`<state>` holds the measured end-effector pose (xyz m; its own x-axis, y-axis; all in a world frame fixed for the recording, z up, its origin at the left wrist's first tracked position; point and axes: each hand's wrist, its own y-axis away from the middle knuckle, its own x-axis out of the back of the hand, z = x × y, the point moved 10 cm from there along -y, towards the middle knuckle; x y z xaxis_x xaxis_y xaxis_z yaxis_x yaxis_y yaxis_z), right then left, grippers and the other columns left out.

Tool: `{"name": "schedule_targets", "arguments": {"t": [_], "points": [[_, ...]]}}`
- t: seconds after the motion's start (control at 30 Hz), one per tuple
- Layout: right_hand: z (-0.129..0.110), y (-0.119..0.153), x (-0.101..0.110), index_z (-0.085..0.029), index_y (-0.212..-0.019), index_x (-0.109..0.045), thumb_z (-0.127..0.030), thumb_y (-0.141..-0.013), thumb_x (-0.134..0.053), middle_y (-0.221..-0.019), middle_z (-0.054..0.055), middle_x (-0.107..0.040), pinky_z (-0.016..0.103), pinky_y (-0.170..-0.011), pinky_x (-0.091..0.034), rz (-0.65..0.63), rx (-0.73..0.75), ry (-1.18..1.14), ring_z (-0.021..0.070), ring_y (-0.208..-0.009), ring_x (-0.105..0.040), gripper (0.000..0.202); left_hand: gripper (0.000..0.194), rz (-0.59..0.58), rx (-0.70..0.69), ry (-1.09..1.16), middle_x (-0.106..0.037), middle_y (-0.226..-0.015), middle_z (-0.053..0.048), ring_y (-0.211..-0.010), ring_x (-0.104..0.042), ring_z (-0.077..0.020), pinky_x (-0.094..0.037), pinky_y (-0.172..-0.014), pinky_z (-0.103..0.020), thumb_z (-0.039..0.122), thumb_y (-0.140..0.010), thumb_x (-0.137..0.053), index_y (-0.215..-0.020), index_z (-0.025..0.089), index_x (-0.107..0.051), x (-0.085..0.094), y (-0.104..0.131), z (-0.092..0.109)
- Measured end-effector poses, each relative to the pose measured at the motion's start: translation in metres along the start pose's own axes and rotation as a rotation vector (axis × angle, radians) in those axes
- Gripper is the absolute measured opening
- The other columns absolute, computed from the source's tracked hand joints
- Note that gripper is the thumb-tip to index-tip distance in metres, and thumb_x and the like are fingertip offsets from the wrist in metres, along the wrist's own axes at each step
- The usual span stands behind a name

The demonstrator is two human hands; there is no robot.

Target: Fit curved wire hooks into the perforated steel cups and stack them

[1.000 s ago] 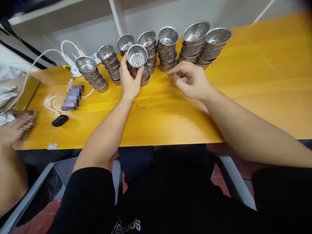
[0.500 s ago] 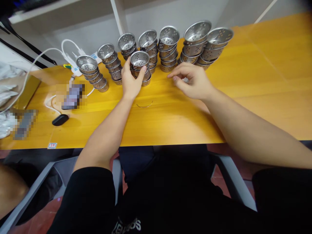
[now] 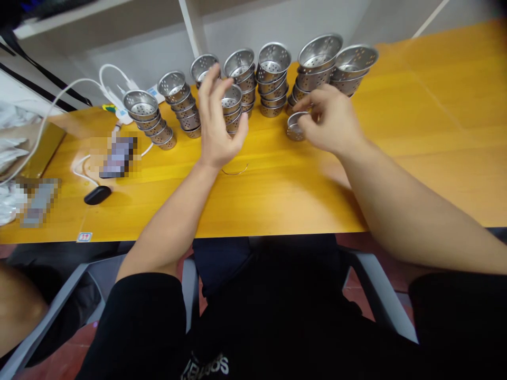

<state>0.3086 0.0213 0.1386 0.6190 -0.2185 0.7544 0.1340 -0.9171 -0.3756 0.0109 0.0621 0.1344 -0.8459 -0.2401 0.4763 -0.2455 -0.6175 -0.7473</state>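
Observation:
My left hand (image 3: 218,124) is open, its fingers raised and spread in front of a short stack of perforated metal cups (image 3: 233,101), which it partly hides. Thumb and fingers of my right hand (image 3: 332,120) close on the rim of a small single perforated metal cup (image 3: 293,130), low over the table or on it; I cannot tell which. Behind that cup stands a tall leaning cup stack (image 3: 316,79), its lower part covered by my right hand. Another stack (image 3: 273,79) rises between my two hands, farther back.
More cup stacks (image 3: 148,119) line the back of the yellow table (image 3: 269,200). A thin curved wire-like piece (image 3: 235,173) lies near my left wrist. At left are a blurred phone-like object (image 3: 119,157), a black oval object (image 3: 97,195) and white cables (image 3: 59,87).
My left hand has let go of the short stack and opened. My right hand has shifted slightly right, and the small cup now shows at its fingertips.

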Motion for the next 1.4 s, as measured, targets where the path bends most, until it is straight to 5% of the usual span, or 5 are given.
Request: {"name": "schedule_targets", "arguments": {"t": [0.2, 0.53, 0.77, 0.93, 1.4], "points": [[0.027, -0.004, -0.020, -0.025, -0.109, -0.081, -0.032, -0.102, -0.084, -0.124, 0.022, -0.090, 0.064, -0.109, -0.073, -0.283, 0.030, 0.279, 0.0464, -0.117, -0.085, 0.011, 0.050, -0.376, 0.021, 0.240, -0.081, -0.164, -0.011, -0.146, -0.086, -0.0387, -0.069, -0.137, -0.073, 0.076, -0.118, -0.072, -0.146, 0.036, -0.081, -0.065, 0.022, 0.021], [-0.053, 0.015, -0.046, -0.034, -0.120, -0.087, -0.057, -0.121, -0.077, -0.131, 0.015, -0.090, 0.067, -0.120, -0.068, -0.228, 0.422, -0.095, 0.0472, -0.129, -0.083, 0.025, 0.124, -0.466, 0.023, 0.230, -0.061, -0.200, -0.021, -0.188, -0.062, -0.0486, -0.051, -0.160, -0.068, 0.093, -0.093, -0.100, -0.189, 0.033, -0.050, -0.094, 0.035, -0.017], [-0.093, 0.039, -0.029, -0.037, -0.134, -0.092, -0.061, -0.127, -0.075, -0.128, 0.014, -0.088, 0.064, -0.113, -0.072, -0.069, 0.451, -0.179, 0.0430, -0.121, -0.085, 0.030, 0.116, -0.432, -0.023, 0.235, -0.068, -0.192, -0.020, -0.185, -0.066, -0.0444, -0.050, -0.162, -0.063, 0.100, -0.102, -0.087, -0.187, 0.030, -0.051, -0.094, 0.035, -0.023], [-0.143, 0.087, -0.071, -0.020, -0.153, -0.088, -0.047, -0.137, -0.062, -0.148, 0.017, -0.091, 0.056, -0.117, -0.075, -0.317, 0.851, -0.165, 0.0390, -0.133, -0.088, 0.040, 0.118, -0.441, 0.019, 0.268, -0.069, -0.188, -0.020, -0.176, -0.073, -0.0430, -0.059, -0.153, -0.060, 0.102, -0.103, -0.082, -0.187, 0.027, -0.046, -0.104, 0.042, -0.042], [-0.097, 0.062, -0.107, -0.017, -0.173, -0.082, -0.042, -0.129, -0.069, -0.157, 0.024, -0.080, 0.057, -0.121, -0.071, -0.483, 0.606, -0.015, 0.0433, -0.137, -0.082, 0.051, 0.111, -0.289, 0.093, 0.335, -0.070, -0.181, -0.018, -0.168, -0.080, -0.0387, -0.068, -0.145, -0.058, 0.104, -0.105, -0.080, -0.183, 0.033, -0.047, -0.092, 0.033, -0.061]]}}
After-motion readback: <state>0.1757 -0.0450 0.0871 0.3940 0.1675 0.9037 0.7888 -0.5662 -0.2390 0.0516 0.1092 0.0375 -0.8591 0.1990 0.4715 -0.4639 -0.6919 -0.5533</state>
